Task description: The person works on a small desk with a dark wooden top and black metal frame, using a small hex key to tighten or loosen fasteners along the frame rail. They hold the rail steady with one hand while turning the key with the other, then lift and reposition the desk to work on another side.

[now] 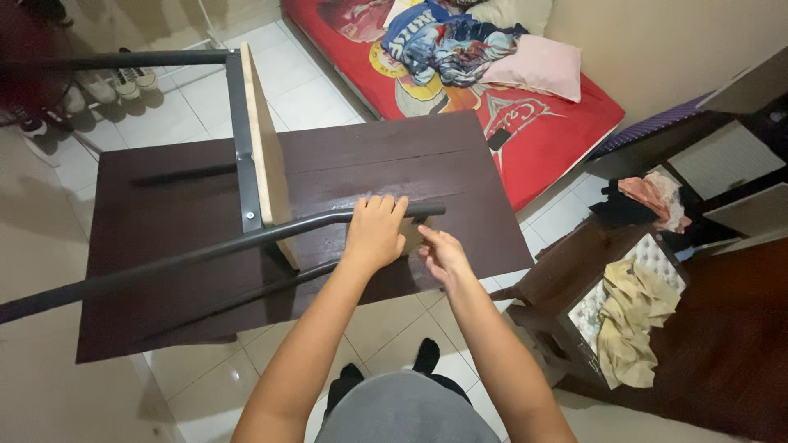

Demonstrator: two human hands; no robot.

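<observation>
- Two hands engaged: our left hand clenched on the grey metal tube.
- Right hand pinching at the tube's right end; what it pinches, we cannot tell.
- Keep the tube steady over the dark tabletop.

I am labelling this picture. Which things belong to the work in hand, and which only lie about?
In hand: left hand gripping dark metal frame; right hand at its end; brown tabletop.
Lying about: red mattress, pink pillow, shoes, beige cloth.

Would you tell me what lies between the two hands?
In the head view, only a pale wooden block under the dark metal tube.
</observation>
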